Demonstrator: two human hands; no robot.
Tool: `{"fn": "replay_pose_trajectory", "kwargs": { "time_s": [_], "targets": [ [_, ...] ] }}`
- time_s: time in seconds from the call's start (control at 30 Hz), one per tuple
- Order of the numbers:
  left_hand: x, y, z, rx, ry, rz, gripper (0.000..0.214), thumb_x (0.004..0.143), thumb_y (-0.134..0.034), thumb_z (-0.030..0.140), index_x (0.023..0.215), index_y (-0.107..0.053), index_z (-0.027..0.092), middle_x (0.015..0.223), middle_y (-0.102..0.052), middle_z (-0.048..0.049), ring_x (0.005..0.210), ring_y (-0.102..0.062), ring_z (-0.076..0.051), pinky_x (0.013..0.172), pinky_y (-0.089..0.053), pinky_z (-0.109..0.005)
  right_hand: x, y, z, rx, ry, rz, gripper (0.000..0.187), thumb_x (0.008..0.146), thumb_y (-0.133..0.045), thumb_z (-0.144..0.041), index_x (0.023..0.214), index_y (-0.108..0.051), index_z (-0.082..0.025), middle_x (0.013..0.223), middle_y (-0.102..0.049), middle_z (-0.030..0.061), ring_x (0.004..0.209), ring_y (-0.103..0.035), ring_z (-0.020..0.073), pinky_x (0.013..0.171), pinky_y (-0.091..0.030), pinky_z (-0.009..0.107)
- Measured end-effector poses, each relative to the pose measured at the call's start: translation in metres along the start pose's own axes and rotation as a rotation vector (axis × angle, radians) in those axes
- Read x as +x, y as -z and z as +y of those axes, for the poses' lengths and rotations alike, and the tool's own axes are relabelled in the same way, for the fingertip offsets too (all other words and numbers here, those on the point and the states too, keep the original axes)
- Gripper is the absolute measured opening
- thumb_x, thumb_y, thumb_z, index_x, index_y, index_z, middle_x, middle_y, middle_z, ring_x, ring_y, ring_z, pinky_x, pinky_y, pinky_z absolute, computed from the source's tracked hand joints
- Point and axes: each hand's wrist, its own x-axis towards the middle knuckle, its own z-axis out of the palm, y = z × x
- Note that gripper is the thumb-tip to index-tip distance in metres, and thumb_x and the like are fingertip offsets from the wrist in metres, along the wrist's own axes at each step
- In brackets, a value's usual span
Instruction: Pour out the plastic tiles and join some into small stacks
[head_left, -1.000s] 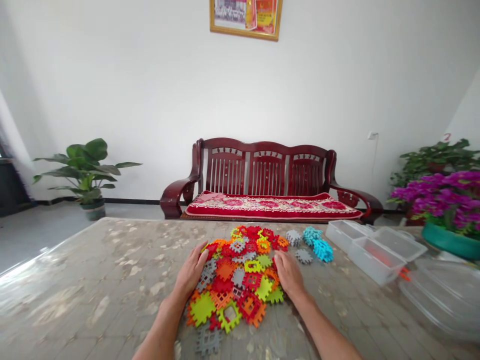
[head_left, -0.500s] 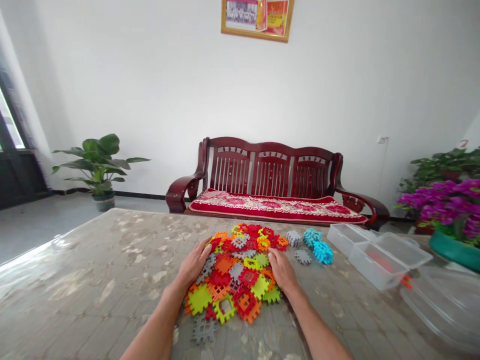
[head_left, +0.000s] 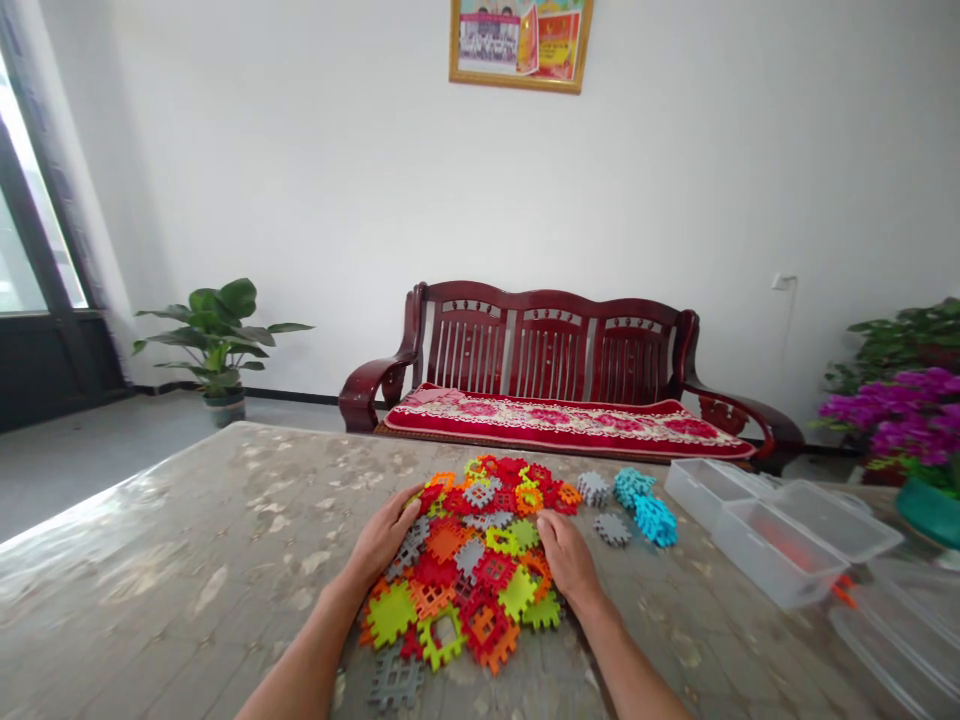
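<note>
A heap of flat, notched plastic building pieces (head_left: pixel 450 540) in red, orange, yellow-green and grey lies on the table between my hands. Along its left edge rests my left hand (head_left: pixel 390 530), open, its fingers stretched forward against the pieces. My right hand (head_left: pixel 562 550) is at the opposite edge, open, with the thumb towards the heap and the other fingers partly hidden. Neither hand lifts a piece. A grey grid piece (head_left: pixel 395 680) lies at the heap's near end. Beyond my right hand are a stack of grey pieces (head_left: pixel 593 489), a single grey piece (head_left: pixel 613 530) and blue pieces (head_left: pixel 655 520).
Clear plastic boxes (head_left: pixel 780 560) stand on the right of the table (head_left: pixel 187 590), with transparent lids (head_left: pixel 900 620) and a small orange piece (head_left: pixel 844 590) beside them. Purple flowers (head_left: pixel 892 420) are at the far right. Behind the table is a wooden bench (head_left: pixel 551 345).
The view has shifted slightly, so the whole scene sits a little differently. Both hands remain at the sides of the heap, with little other movement.
</note>
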Motion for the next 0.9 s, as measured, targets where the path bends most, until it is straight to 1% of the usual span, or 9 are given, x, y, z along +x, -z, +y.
{"fn": "replay_pose_trajectory", "kwargs": {
  "time_s": [0.1, 0.23, 0.37, 0.47, 0.57, 0.67, 0.73, 0.8, 0.9],
  "targets": [
    [0.002, -0.001, -0.004, -0.012, 0.007, 0.004, 0.056, 0.088, -0.036, 0.051, 0.128, -0.059, 0.02, 0.132, -0.064, -0.0048, 0.123, -0.057, -0.023, 0.109, -0.04, -0.038, 0.0, -0.001, 0.003, 0.008, 0.021, 0.015, 0.042, 0.09, -0.036, -0.037, 0.108, -0.069, -0.017, 0.117, -0.068, 0.0113, 0.113, -0.059, 0.0231, 0.104, -0.041, 0.037],
    [0.003, -0.003, -0.007, -0.027, 0.006, 0.02, 0.055, 0.088, -0.036, 0.051, 0.127, -0.061, 0.02, 0.13, -0.065, -0.0051, 0.122, -0.058, -0.023, 0.109, -0.04, -0.039, -0.002, 0.001, 0.002, -0.025, 0.056, 0.062, 0.035, 0.086, -0.043, -0.031, 0.105, -0.071, -0.019, 0.117, -0.068, 0.0106, 0.114, -0.059, 0.0242, 0.106, -0.041, 0.04],
    [0.004, -0.004, -0.009, -0.027, 0.003, 0.038, 0.052, 0.088, -0.038, 0.049, 0.124, -0.062, 0.02, 0.127, -0.066, -0.0046, 0.12, -0.059, -0.023, 0.108, -0.042, -0.038, -0.006, 0.007, -0.005, -0.057, 0.086, 0.121, 0.032, 0.082, -0.047, -0.026, 0.102, -0.072, -0.023, 0.114, -0.069, 0.0076, 0.113, -0.059, 0.0247, 0.105, -0.041, 0.041],
    [0.003, -0.004, -0.009, -0.026, -0.007, 0.043, 0.05, 0.088, -0.038, 0.047, 0.123, -0.063, 0.021, 0.127, -0.067, -0.0045, 0.119, -0.06, -0.022, 0.107, -0.042, -0.036, -0.003, 0.01, -0.016, -0.062, 0.094, 0.131, 0.03, 0.08, -0.05, -0.024, 0.099, -0.073, -0.024, 0.108, -0.071, 0.0064, 0.109, -0.06, 0.0249, 0.103, -0.043, 0.041],
    [0.002, -0.005, -0.009, -0.016, -0.011, 0.037, 0.05, 0.089, -0.037, 0.045, 0.124, -0.062, 0.021, 0.127, -0.066, -0.0049, 0.119, -0.059, -0.022, 0.107, -0.042, -0.036, 0.01, 0.006, -0.034, -0.052, 0.066, 0.086, 0.028, 0.08, -0.052, -0.026, 0.099, -0.073, -0.022, 0.106, -0.073, 0.0062, 0.105, -0.062, 0.0242, 0.099, -0.045, 0.039],
    [0.001, -0.005, -0.009, -0.012, -0.029, 0.043, 0.048, 0.09, -0.036, 0.044, 0.124, -0.062, 0.021, 0.126, -0.067, -0.0054, 0.119, -0.059, -0.022, 0.107, -0.041, -0.036, 0.027, -0.006, -0.058, -0.082, 0.066, -0.03, 0.03, 0.079, -0.057, -0.028, 0.104, -0.071, -0.022, 0.109, -0.072, 0.0058, 0.107, -0.062, 0.0239, 0.098, -0.044, 0.037],
    [0.001, -0.005, -0.009, -0.012, -0.043, 0.052, 0.047, 0.09, -0.037, 0.044, 0.122, -0.063, 0.02, 0.123, -0.068, -0.0058, 0.117, -0.06, -0.022, 0.106, -0.042, -0.035, 0.037, -0.017, -0.071, -0.136, 0.064, -0.091, 0.035, 0.077, -0.061, -0.03, 0.11, -0.069, -0.021, 0.113, -0.071, 0.0074, 0.11, -0.061, 0.0246, 0.098, -0.044, 0.037],
    [0.001, -0.005, -0.008, -0.011, -0.042, 0.056, 0.047, 0.09, -0.038, 0.043, 0.121, -0.063, 0.02, 0.122, -0.068, -0.0066, 0.116, -0.061, -0.021, 0.104, -0.043, -0.034, 0.043, -0.027, -0.081, -0.207, 0.039, -0.115, 0.04, 0.077, -0.064, -0.036, 0.114, -0.067, -0.021, 0.115, -0.07, 0.01, 0.11, -0.061, 0.0263, 0.096, -0.044, 0.037],
    [0.001, -0.005, -0.007, -0.005, -0.023, 0.051, 0.047, 0.089, -0.038, 0.041, 0.121, -0.063, 0.017, 0.122, -0.068, -0.0085, 0.116, -0.061, -0.021, 0.104, -0.043, -0.033, 0.047, -0.038, -0.089, -0.327, 0.002, -0.126, 0.045, 0.075, -0.065, -0.044, 0.113, -0.067, -0.021, 0.112, -0.07, 0.0117, 0.107, -0.063, 0.0288, 0.091, -0.045, 0.038]
  ]
}}
